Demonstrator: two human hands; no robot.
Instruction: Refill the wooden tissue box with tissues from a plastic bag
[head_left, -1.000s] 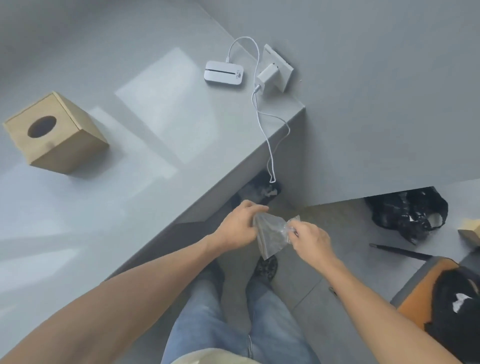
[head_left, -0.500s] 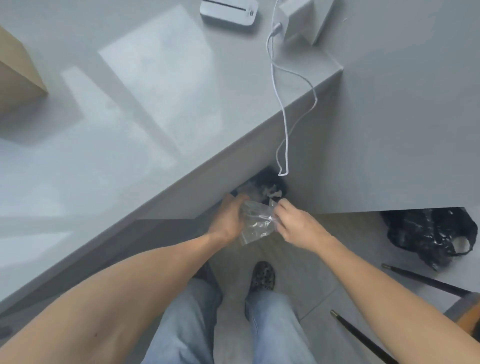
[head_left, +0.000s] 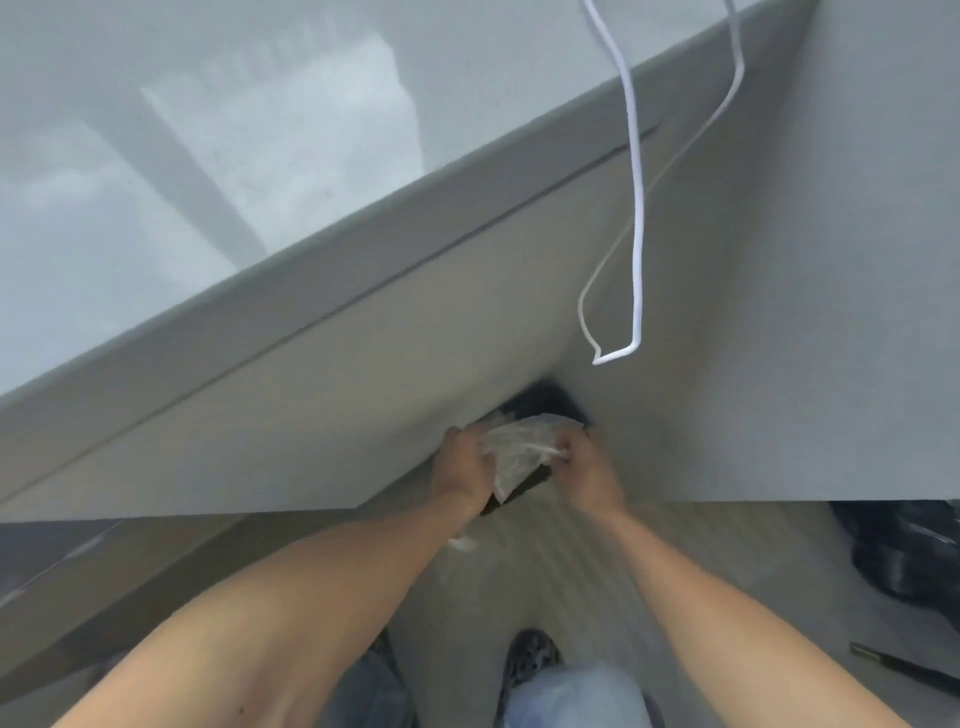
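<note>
Counter: we saw a glossy grey counter (head_left: 156, 218) at far left, a white cable (head_left: 636, 208) hanging over its edge.
Floor: we stood on pale floor (head_left: 571, 561); black bag (head_left: 904, 551) lay at right.

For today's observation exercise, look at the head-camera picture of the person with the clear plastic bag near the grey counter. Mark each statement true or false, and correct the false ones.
1. Both hands grip the clear plastic bag. True: the left hand and the right hand each hold it.
2. The bag lies on the counter. False: it is held low, in front of the counter's side.
3. A white cable hangs over the counter's edge. True.
4. The wooden tissue box stands beside the hands. False: no box is in view.
</note>
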